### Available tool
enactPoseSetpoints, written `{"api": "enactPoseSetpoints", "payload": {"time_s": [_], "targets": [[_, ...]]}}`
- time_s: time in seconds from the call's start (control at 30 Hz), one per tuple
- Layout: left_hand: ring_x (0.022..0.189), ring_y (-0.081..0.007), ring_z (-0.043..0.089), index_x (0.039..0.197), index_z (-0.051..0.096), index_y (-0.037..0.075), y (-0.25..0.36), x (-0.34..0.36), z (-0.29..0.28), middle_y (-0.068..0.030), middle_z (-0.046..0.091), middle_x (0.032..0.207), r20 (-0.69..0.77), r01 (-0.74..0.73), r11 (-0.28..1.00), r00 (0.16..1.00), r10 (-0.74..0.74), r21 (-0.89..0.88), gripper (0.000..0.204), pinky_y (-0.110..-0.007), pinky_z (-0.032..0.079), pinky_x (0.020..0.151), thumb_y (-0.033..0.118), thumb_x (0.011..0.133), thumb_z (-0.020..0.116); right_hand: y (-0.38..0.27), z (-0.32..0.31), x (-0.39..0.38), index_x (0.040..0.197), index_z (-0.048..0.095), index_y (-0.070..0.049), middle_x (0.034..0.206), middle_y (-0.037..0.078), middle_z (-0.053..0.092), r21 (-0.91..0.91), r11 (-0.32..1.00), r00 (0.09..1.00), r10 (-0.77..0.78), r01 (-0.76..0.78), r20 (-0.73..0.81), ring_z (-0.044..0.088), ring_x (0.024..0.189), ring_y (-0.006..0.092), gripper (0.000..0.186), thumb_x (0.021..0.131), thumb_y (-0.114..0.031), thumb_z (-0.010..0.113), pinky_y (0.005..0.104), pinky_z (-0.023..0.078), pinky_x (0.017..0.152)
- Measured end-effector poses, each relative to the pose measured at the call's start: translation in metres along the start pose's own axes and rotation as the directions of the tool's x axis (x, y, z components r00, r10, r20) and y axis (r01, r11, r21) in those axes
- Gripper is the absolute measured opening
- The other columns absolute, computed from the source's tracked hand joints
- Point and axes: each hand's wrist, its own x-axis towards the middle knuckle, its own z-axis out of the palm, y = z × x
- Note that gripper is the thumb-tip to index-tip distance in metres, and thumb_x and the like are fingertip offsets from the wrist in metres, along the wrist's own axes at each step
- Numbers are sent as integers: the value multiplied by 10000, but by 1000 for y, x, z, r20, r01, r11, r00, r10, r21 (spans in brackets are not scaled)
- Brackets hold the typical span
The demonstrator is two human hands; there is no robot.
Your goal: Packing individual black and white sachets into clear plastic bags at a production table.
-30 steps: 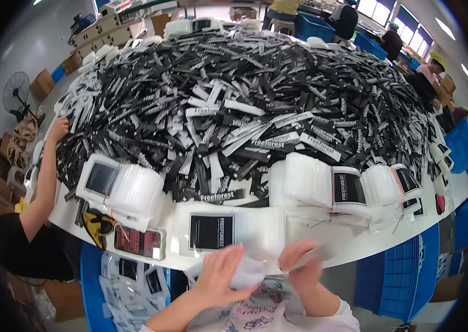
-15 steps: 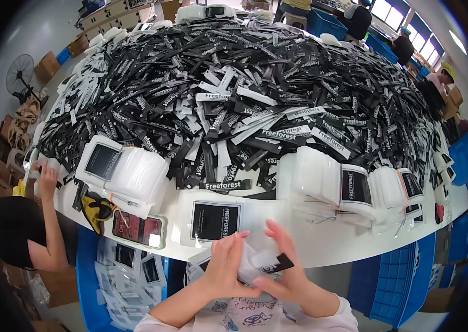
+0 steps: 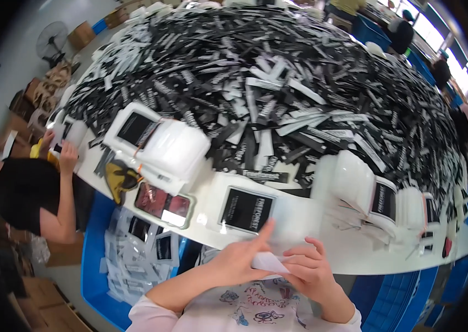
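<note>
1. Head view, near edge: left hand and right hand meet just off the white table. Both close on a small clear plastic bag, held between them above the person's lap; left forefinger points up over it, right fingers curl round its right end.
2. Just beyond the hands, on the table edge: a flat bagged pack with a black card, lying face up.
3. Left of it: a phone with a reddish screen, then a yellow-and-black tool.
4. Stacks of clear bagged packs to the left, a row more to the right.
5. Table middle: a huge heap of black and white strips.
6. Below left: a blue crate holding finished packs.
7. Far left: another person's hand at the table edge.
</note>
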Motion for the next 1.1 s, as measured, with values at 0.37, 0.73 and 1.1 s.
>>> {"api": "enactPoseSetpoints", "payload": {"time_s": [0.37, 0.73, 1.1], "targets": [[611, -190, 601, 969, 635, 38, -1, -9, 4, -91, 631, 755, -134, -267, 933, 961, 241, -243, 272, -280, 466, 532, 91, 703, 663, 3, 23, -14, 811, 619, -31, 804, 64, 596, 542, 815, 956, 284, -202, -70, 545, 714, 195, 187, 631, -26, 670, 299, 405, 701], [551, -140, 577, 897, 668, 84, -15, -77, -70, -19, 650, 803, -225, -248, 936, 925, 305, 252, 226, -257, 433, 486, 127, 678, 628, 11, 32, 63, 990, 594, -90, 882, 64, 606, 198, 960, 958, -233, 199, 166, 568, 805, 217, 225, 779, -166, 568, 322, 443, 695], [921, -335, 559, 1068, 544, -21, -96, -183, -69, -215, 578, 995, -424, 701, 689, 689, -588, 184, 570, -350, 440, 800, 368, 673, 677, 98, 36, 171, 914, 504, -30, 864, 123, 527, -229, 972, 938, 135, -62, 319, 544, 802, 307, 191, 751, -125, 534, 379, 449, 702]]}}
